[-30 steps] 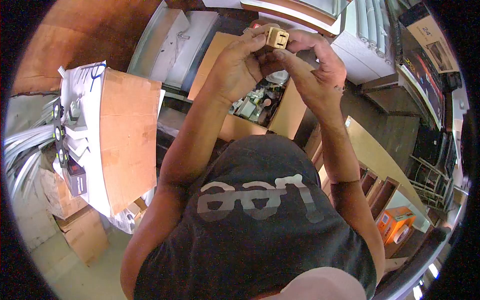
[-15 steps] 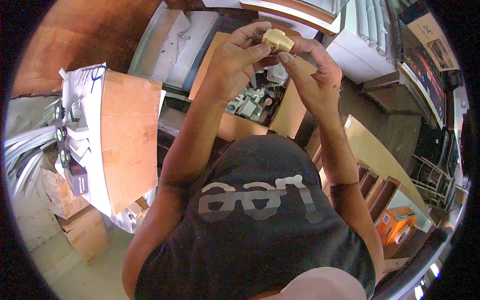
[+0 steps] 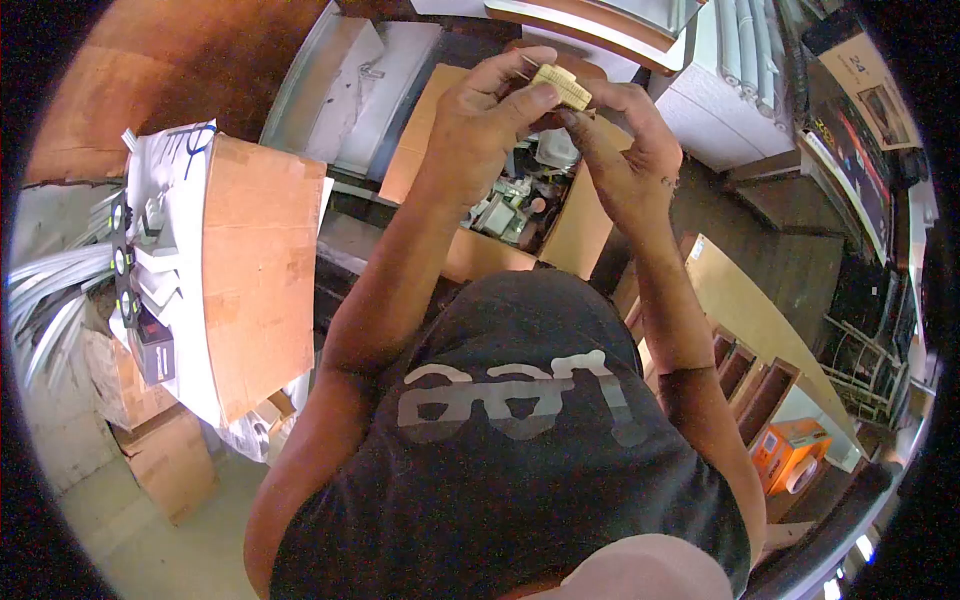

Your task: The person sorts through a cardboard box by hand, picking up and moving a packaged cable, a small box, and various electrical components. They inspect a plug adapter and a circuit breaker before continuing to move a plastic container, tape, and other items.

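Observation:
A brass threaded fitting (image 3: 562, 87) is held up between my two hands, above an open cardboard box. My left hand (image 3: 478, 135) pinches one end, its thumb lying along the near side and its fingers behind. Around the other end, the thumb and forefinger of my right hand (image 3: 640, 155) close in on the threads. Part of the fitting is hidden by my fingers. Below, the open cardboard box (image 3: 487, 255) holds a jumble of small metal and plastic parts (image 3: 510, 212).
To the left stands a tall cardboard carton (image 3: 262, 280) with white plastic sheeting and a black spirit level (image 3: 121, 262). White foam blocks (image 3: 715, 110) are at the upper right. An orange box (image 3: 788, 455) sits on a shelf at the lower right.
The fitting has turned in my fingers, showing a different side with more ridges toward me. My hands stay nearly in the same place.

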`<control>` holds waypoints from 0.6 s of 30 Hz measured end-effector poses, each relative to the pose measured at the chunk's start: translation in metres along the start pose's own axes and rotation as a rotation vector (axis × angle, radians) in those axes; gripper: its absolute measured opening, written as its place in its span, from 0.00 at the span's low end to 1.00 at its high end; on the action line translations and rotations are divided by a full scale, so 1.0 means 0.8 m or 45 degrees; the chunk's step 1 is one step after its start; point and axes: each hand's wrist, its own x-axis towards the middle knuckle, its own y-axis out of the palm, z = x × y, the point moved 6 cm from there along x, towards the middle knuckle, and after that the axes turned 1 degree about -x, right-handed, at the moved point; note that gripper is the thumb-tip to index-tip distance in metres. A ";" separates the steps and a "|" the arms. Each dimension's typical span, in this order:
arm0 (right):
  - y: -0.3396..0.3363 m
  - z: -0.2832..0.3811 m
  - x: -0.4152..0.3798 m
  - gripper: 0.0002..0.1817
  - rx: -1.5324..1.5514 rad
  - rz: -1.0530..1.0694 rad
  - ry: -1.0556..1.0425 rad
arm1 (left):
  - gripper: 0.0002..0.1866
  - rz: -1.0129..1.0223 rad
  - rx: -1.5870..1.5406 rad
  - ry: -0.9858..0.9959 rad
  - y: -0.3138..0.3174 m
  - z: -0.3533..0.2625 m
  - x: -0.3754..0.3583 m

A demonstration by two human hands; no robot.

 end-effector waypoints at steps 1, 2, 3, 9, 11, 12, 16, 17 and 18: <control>-0.001 0.006 0.001 0.14 -0.004 -0.027 -0.059 | 0.19 0.042 -0.184 -0.026 0.000 0.007 0.002; -0.001 0.009 0.002 0.14 -0.003 -0.026 -0.060 | 0.19 0.084 -0.368 -0.051 0.000 0.012 0.004; 0.000 0.013 0.002 0.13 0.005 -0.028 -0.095 | 0.19 0.082 -0.367 -0.049 -0.003 0.014 0.003; -0.005 0.022 -0.007 0.12 0.106 0.015 -0.052 | 0.20 0.127 -0.730 -0.180 -0.007 0.014 -0.006; -0.016 0.005 -0.021 0.11 0.127 0.056 0.045 | 0.20 0.180 -0.758 -0.146 -0.014 0.006 -0.008; -0.011 -0.028 -0.034 0.11 0.132 0.392 0.466 | 0.20 0.166 -0.758 -0.131 -0.020 0.004 -0.007; -0.014 -0.141 -0.149 0.24 -0.792 1.227 0.510 | 0.19 0.165 -0.807 -0.066 -0.040 -0.010 -0.010; -0.033 -0.195 -0.206 0.29 -1.419 1.390 0.119 | 0.18 0.119 -0.817 -0.072 -0.047 -0.011 -0.012; -0.066 -0.267 -0.279 0.32 -1.269 1.477 0.252 | 0.18 0.105 -0.815 -0.063 -0.053 -0.013 -0.014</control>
